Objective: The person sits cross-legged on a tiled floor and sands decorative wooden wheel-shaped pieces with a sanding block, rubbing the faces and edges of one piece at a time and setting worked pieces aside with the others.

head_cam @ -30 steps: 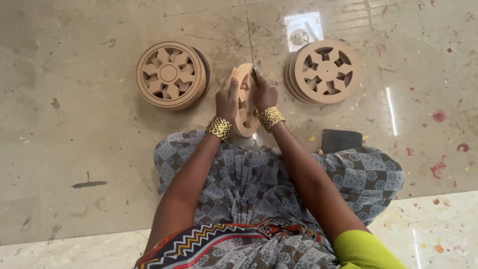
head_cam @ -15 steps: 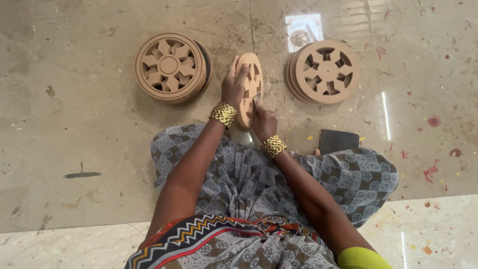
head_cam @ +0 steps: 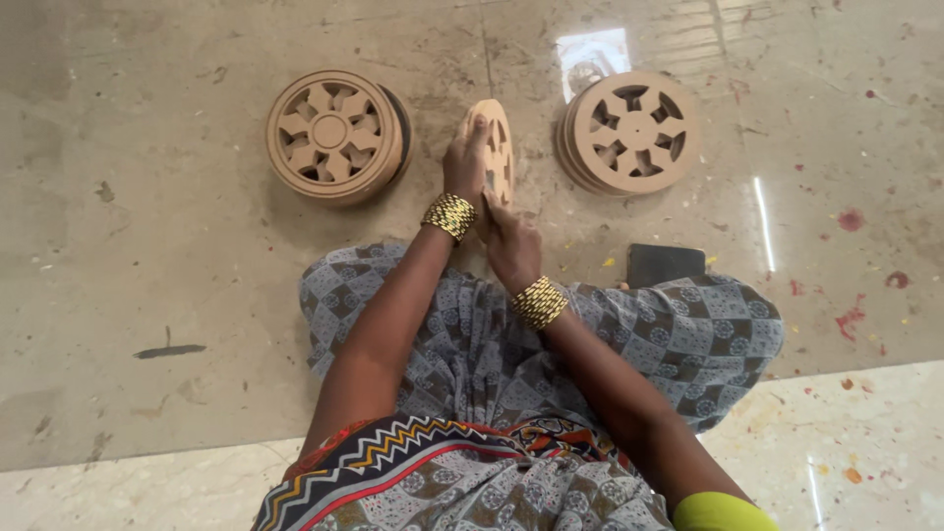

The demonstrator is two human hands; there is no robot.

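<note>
Floor point(head_cam: 147, 197): polished stone, beige-grey, glossy, with scuffs and small red and yellow specks; a paler slab runs along its near edge.

Wooden disc point(head_cam: 495, 147): round, flat, with cut-out openings, stood on edge on the floor directly beyond the seated person's lap. All other places below are given relative to this disc.

Left hand point(head_cam: 466, 162): on the disc's left face, fingers spread and curled over its upper rim, gripping it upright. A gold bangle point(head_cam: 450, 215) sits on the wrist just below.

Right hand point(head_cam: 511, 246): just below the disc, toward the person, fingers drawn together and touching the disc's lower edge; whether it pinches the edge or only steadies it cannot be told. A second gold bangle point(head_cam: 540, 301) sits on this wrist.

Left stack of discs point(head_cam: 334, 136): to the disc's left, lying flat, near but apart.

Right stack of discs point(head_cam: 629, 133): to the disc's right, lying flat, near but apart.

Dark flat rectangular object point(head_cam: 666, 264): lower right of the disc, beside the patterned grey cloth point(head_cam: 688, 334) over the knee.
</note>
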